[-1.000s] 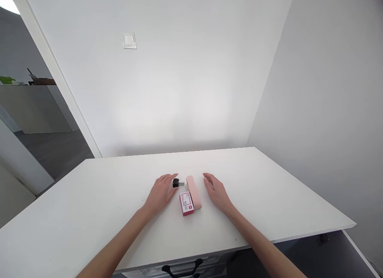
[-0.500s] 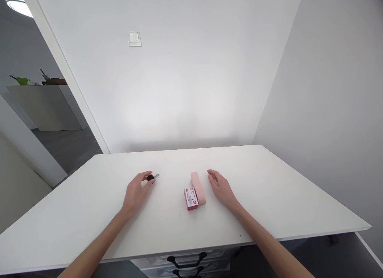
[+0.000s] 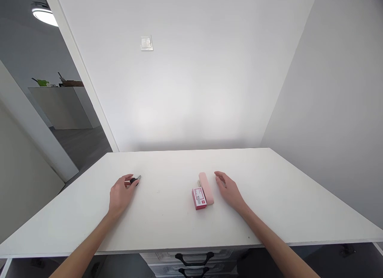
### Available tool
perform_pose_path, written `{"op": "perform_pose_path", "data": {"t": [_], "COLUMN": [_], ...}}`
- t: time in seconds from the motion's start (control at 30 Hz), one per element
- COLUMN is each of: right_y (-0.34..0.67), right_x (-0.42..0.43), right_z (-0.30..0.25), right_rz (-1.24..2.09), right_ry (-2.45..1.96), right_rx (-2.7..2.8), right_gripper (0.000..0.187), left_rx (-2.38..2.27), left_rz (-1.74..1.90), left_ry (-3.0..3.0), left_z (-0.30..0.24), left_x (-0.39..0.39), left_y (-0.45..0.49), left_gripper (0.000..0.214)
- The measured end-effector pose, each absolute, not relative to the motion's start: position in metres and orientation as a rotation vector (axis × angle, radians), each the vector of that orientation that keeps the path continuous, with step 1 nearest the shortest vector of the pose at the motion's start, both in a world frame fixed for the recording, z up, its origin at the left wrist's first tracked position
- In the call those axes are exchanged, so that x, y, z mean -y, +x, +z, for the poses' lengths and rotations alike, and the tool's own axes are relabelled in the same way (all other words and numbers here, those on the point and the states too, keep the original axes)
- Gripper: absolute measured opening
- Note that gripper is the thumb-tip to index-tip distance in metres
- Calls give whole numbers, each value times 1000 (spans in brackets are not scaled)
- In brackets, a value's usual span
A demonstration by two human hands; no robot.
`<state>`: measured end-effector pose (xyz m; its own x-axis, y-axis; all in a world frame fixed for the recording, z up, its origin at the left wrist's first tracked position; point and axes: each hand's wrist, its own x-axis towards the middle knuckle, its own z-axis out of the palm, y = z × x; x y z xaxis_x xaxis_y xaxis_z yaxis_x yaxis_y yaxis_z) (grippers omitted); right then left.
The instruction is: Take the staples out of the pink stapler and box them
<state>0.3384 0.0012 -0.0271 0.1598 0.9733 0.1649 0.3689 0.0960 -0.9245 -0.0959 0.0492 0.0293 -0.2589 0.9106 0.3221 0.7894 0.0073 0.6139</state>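
Note:
My left hand [image 3: 121,195] is closed, pinching a small black object with a silver metal end [image 3: 134,181] between thumb and fingertips at the left of the white table. The metal end points away to the right; its exact kind is too small to make out. My right hand [image 3: 229,191] rests on its side on the table, holding nothing, fingers loosely curved and thumb apart. Just left of it lies a pink stapler [image 3: 206,188], not touched by the hand. A small red and white box [image 3: 199,198], like a staple box, sits against the stapler's near left side.
The white table [image 3: 167,230] stands against a white wall bearing a switch plate [image 3: 147,43]. Below its front edge are drawers with black handles [image 3: 194,259]. To the left, a doorway shows a cabinet [image 3: 61,108] in another room.
My left hand has moved left with the small black object, away from the stapler and box. My right hand stays beside the stapler. The whole view has shifted slightly.

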Motion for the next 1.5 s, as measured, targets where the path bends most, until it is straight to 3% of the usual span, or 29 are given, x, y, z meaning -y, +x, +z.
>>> {"op": "perform_pose_path", "data": {"t": [0.27, 0.43, 0.67, 0.8, 1.07, 1.37, 1.5], "right_y": [337, 337, 339, 339, 340, 341, 341], "right_x": [-1, -1, -1, 0, 2, 3, 5], "right_z": [-27, -26, -27, -24, -21, -24, -24], "right_rz": [772, 755, 740, 739, 760, 795, 801], "right_ry": [-1455, -1440, -1425, -1439, -1425, -1429, -1434], "right_rx": [1378, 1368, 1367, 1363, 1339, 1338, 1338], "right_gripper": [43, 42, 41, 41, 39, 38, 38], "left_rx": [-2224, -1536, -1147, -1168, -1176, -1567, -1875], "left_rz": [1149, 1102, 714, 733, 796, 854, 722], "left_ry": [2071, 2502, 2265, 2129, 2062, 2061, 2007], "left_z": [31, 35, 21, 10, 13, 36, 65], "left_x": [-44, -16, 21, 21, 20, 2, 1], "left_y": [-85, -33, 52, 74, 81, -2, -40], "left_gripper": [50, 39, 93, 105, 86, 87, 94]}}
